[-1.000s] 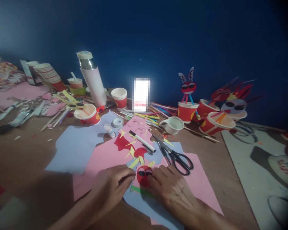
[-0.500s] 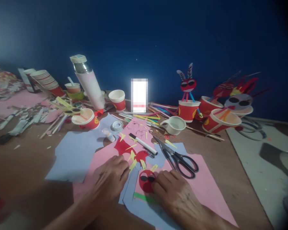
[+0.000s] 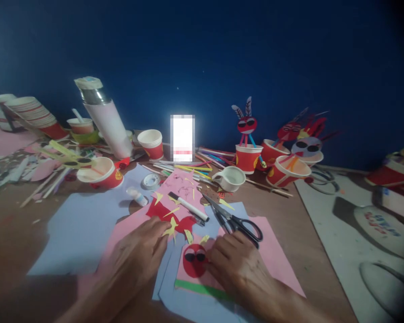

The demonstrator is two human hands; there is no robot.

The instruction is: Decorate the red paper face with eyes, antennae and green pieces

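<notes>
A red paper circle with two black eyes (image 3: pixel 193 261) lies on pink paper (image 3: pixel 276 264) over lilac sheets (image 3: pixel 77 229). My right hand (image 3: pixel 237 269) rests beside it on the right, fingers curled, fingertips touching its edge. My left hand (image 3: pixel 134 260) reaches toward yellow paper slivers (image 3: pixel 170 228) by a red paper scrap (image 3: pixel 161 211); its fingertips pinch at one sliver. Black-handled scissors (image 3: pixel 235 220) lie just beyond my right hand, a white marker (image 3: pixel 188 206) next to them.
Red paper cups (image 3: pixel 103 172) and finished cup figures (image 3: pixel 247 143) line the back by the blue wall. A white thermos (image 3: pixel 104 119), a bright phone screen (image 3: pixel 182 138), a white mug (image 3: pixel 229 178), a tape roll (image 3: pixel 151 181) and coloured sticks (image 3: pixel 195 168) clutter the table. A grey mat (image 3: pixel 343 233) lies right.
My left hand has moved from the red face up to the yellow slivers. The view has shifted, and the things on the table now sit further left.
</notes>
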